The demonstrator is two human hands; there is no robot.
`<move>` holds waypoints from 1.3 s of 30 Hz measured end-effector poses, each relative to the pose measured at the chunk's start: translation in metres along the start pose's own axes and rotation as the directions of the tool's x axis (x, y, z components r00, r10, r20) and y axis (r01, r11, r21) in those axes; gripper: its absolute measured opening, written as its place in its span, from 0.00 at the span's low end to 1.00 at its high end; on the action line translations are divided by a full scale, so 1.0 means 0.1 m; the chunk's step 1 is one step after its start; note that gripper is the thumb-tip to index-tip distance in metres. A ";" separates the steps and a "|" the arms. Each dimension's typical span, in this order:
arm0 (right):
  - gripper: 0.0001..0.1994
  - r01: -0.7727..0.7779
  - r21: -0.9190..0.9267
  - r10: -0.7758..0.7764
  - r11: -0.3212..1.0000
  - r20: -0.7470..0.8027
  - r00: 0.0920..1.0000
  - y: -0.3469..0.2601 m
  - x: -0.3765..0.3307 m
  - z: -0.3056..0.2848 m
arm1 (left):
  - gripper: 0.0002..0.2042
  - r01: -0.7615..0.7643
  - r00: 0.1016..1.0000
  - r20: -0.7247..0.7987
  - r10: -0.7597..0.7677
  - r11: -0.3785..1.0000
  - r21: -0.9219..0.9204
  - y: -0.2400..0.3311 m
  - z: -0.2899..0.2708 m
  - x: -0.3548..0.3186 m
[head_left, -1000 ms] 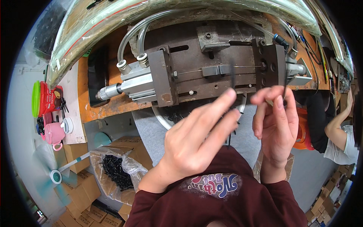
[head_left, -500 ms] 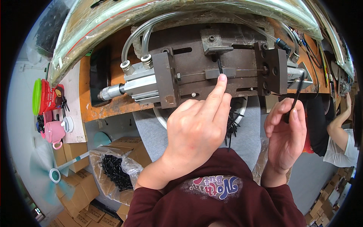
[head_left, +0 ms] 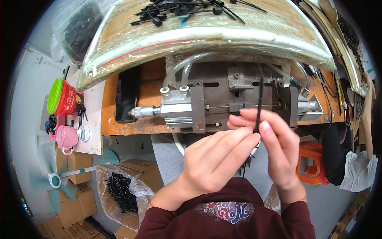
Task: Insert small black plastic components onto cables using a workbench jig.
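— Changed since half a second ago? Hands drawn together. Left hand (head_left: 217,159) pulled back off the metal fixture (head_left: 234,105) and now meeting the right hand (head_left: 274,147) in front of the chest, fingertips touching around one black cable tie (head_left: 258,101).

— Grip on each side?

— Right grip closed on the cable tie, pinched low between thumb and fingers, strap standing upright and crossing in front of the fixture. Left grip closed too, fingertips pressed onto the same tie just below the right thumb. Lower end of the strap hanging down between the palms, partly hidden.

— And before that?

— Tie held off to the right in the right hand alone, left fingers up at the fixture's slot. Looks now like straightening or re-gripping the strap with both hands, judging from the pinch; nothing seated in the fixture as far as visible.

— Around it?

— Pneumatic cylinder (head_left: 175,107) with clear hoses bolted on the rusty bench (head_left: 147,123). Loose pile of ties (head_left: 179,10) on the wrapped shelf above. Pink cup (head_left: 65,137) far left, bagged black parts in a carton (head_left: 123,191) below.
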State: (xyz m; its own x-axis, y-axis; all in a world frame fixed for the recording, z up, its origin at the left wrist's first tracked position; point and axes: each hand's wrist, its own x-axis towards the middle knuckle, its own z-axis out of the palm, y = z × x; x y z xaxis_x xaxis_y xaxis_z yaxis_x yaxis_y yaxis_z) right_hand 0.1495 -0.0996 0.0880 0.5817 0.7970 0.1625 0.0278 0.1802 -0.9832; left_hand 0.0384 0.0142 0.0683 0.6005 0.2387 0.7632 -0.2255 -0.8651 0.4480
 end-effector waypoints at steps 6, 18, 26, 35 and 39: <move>0.11 0.449 -0.576 -0.487 0.683 0.099 0.868 -0.34 1.19 0.02 | 0.16 0.149 0.989 0.007 -0.150 0.988 0.030 -0.02 -0.11 -0.03; 0.49 0.402 -0.891 0.185 0.213 0.441 0.878 -0.44 3.20 0.92 | 0.13 0.154 0.969 0.179 -0.170 0.983 0.103 0.02 0.21 -0.19; 0.42 0.511 -0.837 0.199 0.193 0.544 0.815 -0.48 3.19 0.42 | 0.12 0.136 0.967 0.199 -0.158 0.983 0.120 -0.03 0.21 -0.26; 0.27 0.533 -0.829 0.380 0.171 0.554 0.740 -0.92 2.62 0.01 | 0.11 0.072 0.975 0.196 -0.108 0.981 0.182 -0.03 0.28 -0.22; 0.23 0.785 -0.618 -0.166 -0.039 0.779 0.605 -0.65 2.65 -0.33 | 0.11 0.053 0.970 0.220 -0.106 0.970 0.236 0.02 0.30 -0.16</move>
State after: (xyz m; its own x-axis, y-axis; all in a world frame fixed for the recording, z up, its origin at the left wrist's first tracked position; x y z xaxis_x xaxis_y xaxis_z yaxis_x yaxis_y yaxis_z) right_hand 0.3281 0.0808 0.1925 -0.2861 0.9010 0.3262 0.9580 0.2625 0.1151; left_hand 0.0512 -0.0041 0.0433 0.7748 0.2266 0.5902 -0.0057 -0.9310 0.3649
